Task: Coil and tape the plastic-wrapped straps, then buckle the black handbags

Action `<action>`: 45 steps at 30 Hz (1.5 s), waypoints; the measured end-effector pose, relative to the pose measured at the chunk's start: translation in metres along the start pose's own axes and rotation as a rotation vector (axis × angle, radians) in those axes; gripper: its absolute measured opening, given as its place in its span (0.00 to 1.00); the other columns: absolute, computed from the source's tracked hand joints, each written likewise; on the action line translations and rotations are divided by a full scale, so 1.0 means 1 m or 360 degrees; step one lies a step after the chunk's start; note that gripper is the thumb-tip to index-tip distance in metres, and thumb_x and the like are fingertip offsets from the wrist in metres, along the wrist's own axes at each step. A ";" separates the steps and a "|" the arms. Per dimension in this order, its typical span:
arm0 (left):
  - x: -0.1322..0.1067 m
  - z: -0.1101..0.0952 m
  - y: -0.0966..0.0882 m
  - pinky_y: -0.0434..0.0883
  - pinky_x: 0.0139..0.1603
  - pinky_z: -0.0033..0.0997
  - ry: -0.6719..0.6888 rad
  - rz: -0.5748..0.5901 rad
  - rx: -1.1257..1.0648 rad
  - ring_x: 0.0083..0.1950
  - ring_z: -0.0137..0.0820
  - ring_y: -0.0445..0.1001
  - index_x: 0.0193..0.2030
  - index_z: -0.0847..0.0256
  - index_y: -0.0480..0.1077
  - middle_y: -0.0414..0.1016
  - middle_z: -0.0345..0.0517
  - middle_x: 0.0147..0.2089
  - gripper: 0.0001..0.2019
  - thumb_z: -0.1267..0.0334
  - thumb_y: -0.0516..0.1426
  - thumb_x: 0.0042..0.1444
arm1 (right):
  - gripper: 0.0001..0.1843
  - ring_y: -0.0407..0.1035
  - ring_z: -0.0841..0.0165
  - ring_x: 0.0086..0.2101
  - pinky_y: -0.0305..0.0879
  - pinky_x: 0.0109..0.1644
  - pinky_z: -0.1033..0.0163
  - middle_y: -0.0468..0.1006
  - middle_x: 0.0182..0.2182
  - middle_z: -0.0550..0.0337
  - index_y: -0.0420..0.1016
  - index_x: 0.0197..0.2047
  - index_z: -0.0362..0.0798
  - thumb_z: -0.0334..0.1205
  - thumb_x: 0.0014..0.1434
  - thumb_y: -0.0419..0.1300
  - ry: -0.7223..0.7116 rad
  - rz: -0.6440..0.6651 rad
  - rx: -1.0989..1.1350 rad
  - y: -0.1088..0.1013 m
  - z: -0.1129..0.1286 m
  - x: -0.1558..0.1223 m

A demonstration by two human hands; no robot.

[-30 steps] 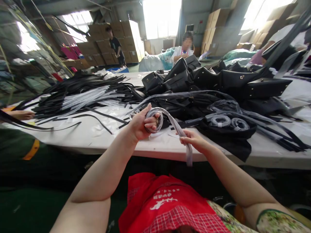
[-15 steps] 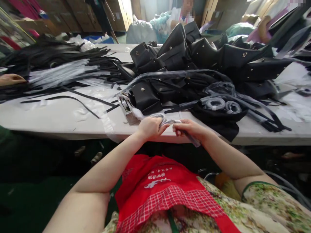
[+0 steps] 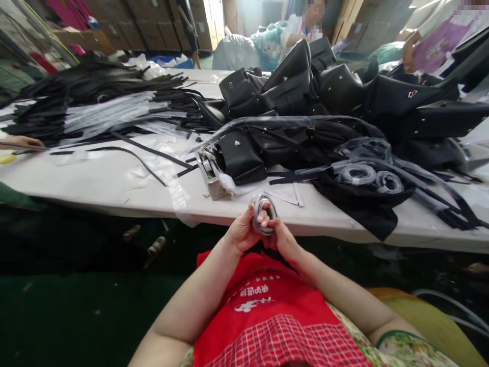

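a round grey coil of plastic-sleeved strap [image 3: 256, 215] sits between the person's two hands, nearer the person than the boxy silver metal tape dispenser [image 3: 211, 176] and to its right, over the near edge of the white desk [image 3: 126, 186]. the left hand [image 3: 243, 230] grips the coil's left side and the right hand [image 3: 284, 239] closes on its right side; fingertips show through the middle, though whose is hard to tell. winding on this one looks all but done, since no long tail hangs from it; whether its end is fastened cannot be seen. by count, one coil is in the hands and two pale coils [image 3: 356, 181] lie wound up well to the dispenser's right, on a limp black fabric piece [image 3: 359, 210]. left unwound, it seems, are at least one long plastic-sleeved strap [image 3: 282, 121] arching beyond the dispenser and, to its left, a heap of flat black straps [image 3: 99, 76] and a bundle of pale-sleeved straps [image 3: 109, 118], both too tangled to count. the black leather-like bags [image 3: 290, 84] behind the dispenser overlap too much for a sure number.
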State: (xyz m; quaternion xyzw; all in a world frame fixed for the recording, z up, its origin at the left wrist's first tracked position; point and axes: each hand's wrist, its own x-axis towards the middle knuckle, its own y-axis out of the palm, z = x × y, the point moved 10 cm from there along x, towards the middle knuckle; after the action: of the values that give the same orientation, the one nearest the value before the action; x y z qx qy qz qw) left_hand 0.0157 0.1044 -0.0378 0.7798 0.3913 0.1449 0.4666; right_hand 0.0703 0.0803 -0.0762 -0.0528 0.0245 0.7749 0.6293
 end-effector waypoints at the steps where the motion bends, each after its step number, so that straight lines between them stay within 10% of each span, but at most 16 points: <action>1: -0.004 0.003 -0.003 0.73 0.43 0.25 0.0033 -0.0003 -0.0007 0.31 0.24 0.73 0.43 0.62 0.75 0.71 0.35 0.27 0.23 0.51 0.69 0.44 | 0.38 0.56 0.69 0.19 0.53 0.22 0.63 0.65 0.20 0.62 0.68 0.39 0.48 0.72 0.61 0.33 0.0034 -0.0055 0.0051 -0.006 -0.001 -0.001; 7: -0.033 0.009 -0.050 0.68 0.56 0.40 0.0020 -0.0351 0.1154 0.49 0.38 0.74 0.57 0.65 0.68 0.75 0.54 0.50 0.28 0.45 0.57 0.57 | 0.26 0.66 0.65 0.32 0.61 0.36 0.62 0.75 0.33 0.56 0.73 0.42 0.47 0.62 0.60 0.54 -0.0054 0.0472 -0.0864 -0.034 0.030 -0.020; 13: -0.051 0.046 -0.028 0.70 0.50 0.38 -0.0068 -0.0205 0.2316 0.46 0.39 0.76 0.66 0.59 0.58 0.78 0.51 0.48 0.26 0.56 0.51 0.63 | 0.22 0.68 0.66 0.29 0.61 0.34 0.65 0.78 0.31 0.57 0.78 0.40 0.47 0.58 0.56 0.61 0.0034 0.1085 -0.1241 -0.003 0.011 -0.032; 21: -0.060 0.051 -0.037 0.67 0.36 0.25 -0.0037 -0.0205 0.2213 0.36 0.31 0.73 0.35 0.59 0.73 0.77 0.41 0.33 0.13 0.56 0.50 0.63 | 0.14 0.65 0.59 0.47 0.60 0.53 0.57 0.75 0.43 0.48 0.77 0.48 0.45 0.40 0.63 0.56 -0.0068 -0.0508 -0.1954 -0.128 -0.001 0.071; 31: -0.056 0.051 -0.042 0.67 0.39 0.26 -0.0055 -0.0219 0.2046 0.36 0.31 0.73 0.36 0.60 0.74 0.77 0.41 0.33 0.17 0.53 0.49 0.64 | 0.16 0.65 0.60 0.46 0.60 0.48 0.61 0.74 0.44 0.48 0.76 0.43 0.47 0.40 0.69 0.47 -0.0095 -0.0184 -0.2428 -0.106 -0.014 0.077; 45: -0.057 0.057 -0.042 0.69 0.46 0.28 -0.0141 -0.0172 0.1865 0.44 0.34 0.77 0.42 0.60 0.77 0.81 0.45 0.42 0.18 0.51 0.50 0.64 | 0.14 0.71 0.55 0.45 0.63 0.46 0.58 0.75 0.44 0.38 0.75 0.45 0.39 0.34 0.61 0.51 0.0312 -0.0333 -0.2415 -0.127 -0.010 0.105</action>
State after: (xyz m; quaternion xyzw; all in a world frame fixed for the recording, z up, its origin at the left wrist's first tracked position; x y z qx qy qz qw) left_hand -0.0082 0.0378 -0.0951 0.8919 0.4254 -0.1521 -0.0195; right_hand 0.1738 0.2075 -0.0939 -0.5401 -0.4629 0.5079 0.4858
